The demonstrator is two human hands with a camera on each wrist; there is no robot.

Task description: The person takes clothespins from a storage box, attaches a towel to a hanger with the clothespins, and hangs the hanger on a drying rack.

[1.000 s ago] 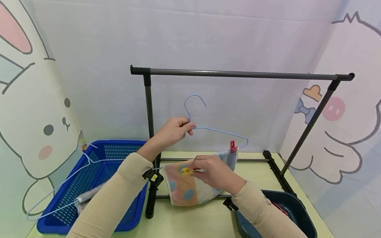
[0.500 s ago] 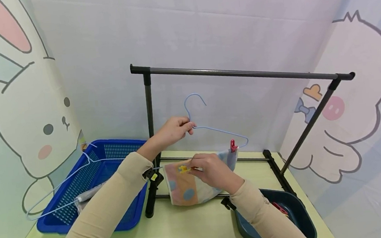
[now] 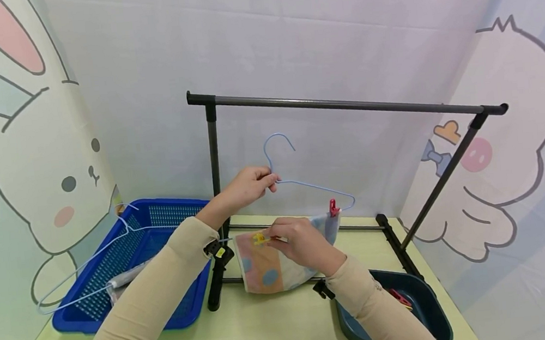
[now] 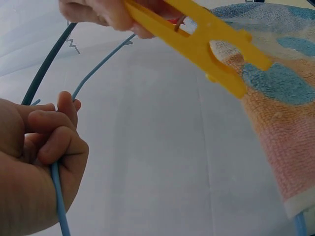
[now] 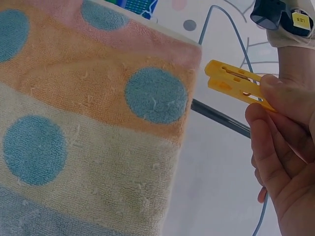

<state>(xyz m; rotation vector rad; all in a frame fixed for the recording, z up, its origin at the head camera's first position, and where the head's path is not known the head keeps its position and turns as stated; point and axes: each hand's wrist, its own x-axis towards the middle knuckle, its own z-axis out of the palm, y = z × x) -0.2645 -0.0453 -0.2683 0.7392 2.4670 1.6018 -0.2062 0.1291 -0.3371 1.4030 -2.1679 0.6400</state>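
Observation:
My left hand grips the blue wire hanger just below its hook. A towel with coloured bands and blue dots hangs folded over the hanger's lower bar. On the towel's right end sits a red clothespin. My right hand pinches a yellow clothespin between thumb and fingers, close to the towel's top edge. The right wrist view shows a small gap between this yellow clothespin and the towel. Its tips are spread in the left wrist view.
A dark rack stands behind the hands. To the left is a blue basket with another wire hanger and a wrapped or folded item. A dark tub holding red clothespins stands at the right front.
My right hand has shifted slightly left with the yellow clothespin along the towel's top edge. The left hand and hanger have stayed nearly still.

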